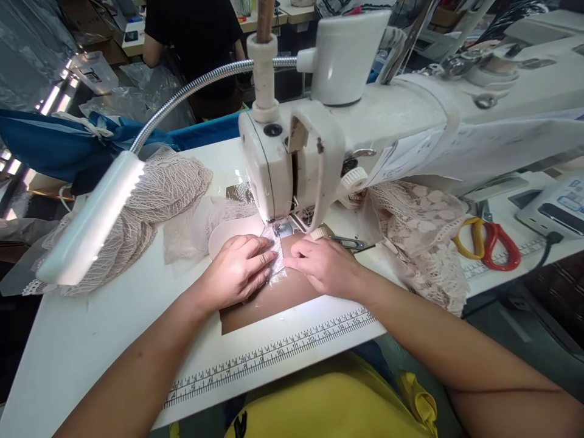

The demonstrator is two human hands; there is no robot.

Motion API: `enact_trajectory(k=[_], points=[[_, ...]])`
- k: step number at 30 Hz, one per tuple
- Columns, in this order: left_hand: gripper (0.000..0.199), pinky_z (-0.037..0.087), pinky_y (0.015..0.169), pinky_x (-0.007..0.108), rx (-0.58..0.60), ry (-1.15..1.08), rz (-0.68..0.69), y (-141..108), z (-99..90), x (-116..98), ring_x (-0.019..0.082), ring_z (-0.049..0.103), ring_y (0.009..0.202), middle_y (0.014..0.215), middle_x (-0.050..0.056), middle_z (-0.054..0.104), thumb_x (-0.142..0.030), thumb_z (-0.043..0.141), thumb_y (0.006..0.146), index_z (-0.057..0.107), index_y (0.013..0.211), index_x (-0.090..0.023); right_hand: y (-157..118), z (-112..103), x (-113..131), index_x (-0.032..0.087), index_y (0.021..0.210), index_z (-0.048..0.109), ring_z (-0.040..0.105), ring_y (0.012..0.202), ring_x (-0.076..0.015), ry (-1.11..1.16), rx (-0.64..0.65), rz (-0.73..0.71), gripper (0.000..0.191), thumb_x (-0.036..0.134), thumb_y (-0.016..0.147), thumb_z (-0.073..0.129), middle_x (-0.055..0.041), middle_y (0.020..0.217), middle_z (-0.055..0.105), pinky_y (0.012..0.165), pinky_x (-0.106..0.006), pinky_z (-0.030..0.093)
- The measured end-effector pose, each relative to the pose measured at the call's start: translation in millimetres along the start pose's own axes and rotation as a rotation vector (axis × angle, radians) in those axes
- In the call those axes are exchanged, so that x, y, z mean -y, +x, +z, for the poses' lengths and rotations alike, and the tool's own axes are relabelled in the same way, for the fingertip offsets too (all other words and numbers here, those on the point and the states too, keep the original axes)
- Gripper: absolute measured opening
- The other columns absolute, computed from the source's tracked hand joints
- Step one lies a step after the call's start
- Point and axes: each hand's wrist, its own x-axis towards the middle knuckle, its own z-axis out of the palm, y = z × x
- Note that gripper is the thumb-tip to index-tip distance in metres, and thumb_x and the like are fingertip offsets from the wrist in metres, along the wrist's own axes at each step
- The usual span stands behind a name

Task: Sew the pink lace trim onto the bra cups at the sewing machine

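A small piece of pale lace fabric (278, 248) lies under the presser foot of a white sewing machine (301, 158). My left hand (239, 267) rests flat on its left side, with the fingers stretched out close to the needle area. On the other side, my right hand (329, 264) is closed, its fingers curled together at the lace's right edge; the fingertips are partly hidden. Both hands are over a brown sheet (274, 307) on the white table (118, 331). A pale rounded fabric piece (223, 234) lies behind my left hand.
Stacked lace pieces (168, 182) lie at the left beneath a lit gooseneck lamp (91, 219). More lace (424, 243) is heaped at the right, beside scissors with red and yellow handles (502, 246). A printed ruler (274, 356) follows the front edge. Another person (196, 48) sits beyond.
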Motion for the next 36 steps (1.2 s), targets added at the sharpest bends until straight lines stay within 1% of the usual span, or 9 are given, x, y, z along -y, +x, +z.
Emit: enact_trajectory(k=[3, 7, 15, 22, 26, 29, 32, 34, 36], points=[[0.031, 0.046, 0.087, 0.042, -0.016, -0.036, 0.035, 0, -0.2, 0, 0.025, 0.055, 0.102, 0.114, 0.013, 0.060, -0.027, 0.052, 0.091, 0.062, 0.120, -0.019, 0, 0, 0, 0.019, 0.101, 0.069, 0.037, 0.074, -0.0165, 0.017, 0.020, -0.040, 0.032, 0.005, 0.082, 0.048, -0.0037, 0.078, 0.052, 0.063, -0.028, 0.026], [0.028, 0.046, 0.082, 0.039, -0.028, -0.054, 0.073, 1, -0.6, -1, 0.023, 0.055, 0.094, 0.103, 0.012, 0.061, -0.025, 0.053, 0.091, 0.064, 0.117, -0.020, 0, -1, 0, 0.019, 0.100, 0.069, 0.038, 0.077, -0.0170, 0.031, 0.032, -0.051, 0.029, 0.007, 0.085, 0.048, -0.0041, 0.078, 0.053, 0.064, -0.028, 0.027], [0.026, 0.046, 0.077, 0.036, -0.061, -0.039, 0.115, 3, -0.6, -4, 0.021, 0.054, 0.086, 0.097, 0.010, 0.063, -0.023, 0.054, 0.091, 0.065, 0.114, -0.021, 0, -1, 0, 0.018, 0.098, 0.070, 0.039, 0.075, -0.0164, 0.061, 0.012, -0.060, 0.027, 0.007, 0.085, 0.049, -0.0038, 0.076, 0.054, 0.062, -0.027, 0.027], [0.026, 0.046, 0.078, 0.037, -0.060, -0.028, 0.105, 4, 1.1, -6, 0.021, 0.055, 0.086, 0.098, 0.010, 0.064, -0.023, 0.052, 0.092, 0.065, 0.114, -0.021, -2, 1, 0, 0.015, 0.098, 0.069, 0.040, 0.073, -0.0157, 0.038, -0.047, -0.029, 0.027, 0.007, 0.084, 0.048, -0.0039, 0.078, 0.060, 0.064, -0.028, 0.030], [0.026, 0.046, 0.079, 0.037, -0.042, -0.035, 0.087, 2, 0.4, -6, 0.021, 0.056, 0.087, 0.098, 0.010, 0.064, -0.023, 0.052, 0.092, 0.066, 0.114, -0.022, 0, 1, 2, 0.016, 0.097, 0.068, 0.040, 0.075, -0.0167, 0.014, -0.011, -0.051, 0.025, 0.007, 0.084, 0.049, -0.0041, 0.079, 0.058, 0.065, -0.028, 0.029], [0.026, 0.047, 0.082, 0.038, -0.014, -0.075, 0.077, 3, -1.5, -6, 0.021, 0.057, 0.092, 0.105, 0.011, 0.065, -0.023, 0.051, 0.093, 0.065, 0.114, -0.021, 1, 2, 4, 0.016, 0.095, 0.068, 0.040, 0.077, -0.0178, -0.021, 0.002, -0.058, 0.023, 0.008, 0.085, 0.049, -0.0044, 0.077, 0.057, 0.066, -0.029, 0.029], [0.028, 0.049, 0.086, 0.037, -0.038, -0.106, 0.026, 7, -2.8, -6, 0.022, 0.057, 0.098, 0.116, 0.012, 0.064, -0.023, 0.048, 0.094, 0.062, 0.118, -0.017, 1, 3, 5, 0.016, 0.095, 0.067, 0.041, 0.079, -0.0185, -0.028, -0.007, -0.059, 0.023, 0.008, 0.084, 0.049, -0.0045, 0.078, 0.058, 0.067, -0.030, 0.028], [0.030, 0.050, 0.086, 0.037, -0.058, -0.074, -0.031, 10, -2.3, -7, 0.023, 0.057, 0.099, 0.120, 0.014, 0.063, -0.022, 0.047, 0.094, 0.060, 0.120, -0.014, 0, 3, 5, 0.015, 0.094, 0.067, 0.042, 0.079, -0.0185, -0.014, -0.019, -0.065, 0.022, 0.007, 0.083, 0.049, -0.0046, 0.078, 0.058, 0.067, -0.030, 0.029], [0.030, 0.051, 0.084, 0.038, -0.042, -0.014, -0.066, 13, -1.0, -8, 0.024, 0.058, 0.097, 0.123, 0.014, 0.063, -0.022, 0.046, 0.095, 0.060, 0.120, -0.014, 0, 2, 5, 0.015, 0.092, 0.068, 0.042, 0.078, -0.0183, -0.003, -0.027, -0.069, 0.022, 0.008, 0.084, 0.049, -0.0046, 0.078, 0.058, 0.067, -0.030, 0.029]])
